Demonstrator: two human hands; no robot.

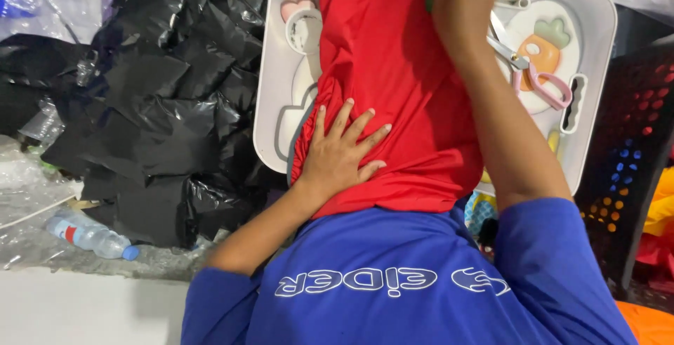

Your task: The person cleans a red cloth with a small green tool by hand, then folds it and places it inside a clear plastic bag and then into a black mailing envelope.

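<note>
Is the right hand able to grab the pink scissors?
Probably yes. The right hand is up on the red cloth, and the pink scissors lie uncovered on the white tray just beside it.

Red cloth (393,85), white tray (270,92) with orange and green fruit picture (544,47), pink-handled scissors (540,78), black plastic sheets (168,106), blue-capped clear bottle (91,236), blue shirt (407,282) with white lettering

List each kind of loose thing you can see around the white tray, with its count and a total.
Red cloth: 1
Scissors: 1
Plastic bottle: 1
White tray: 1
Total: 4
The left hand lies flat on the cloth.
</note>
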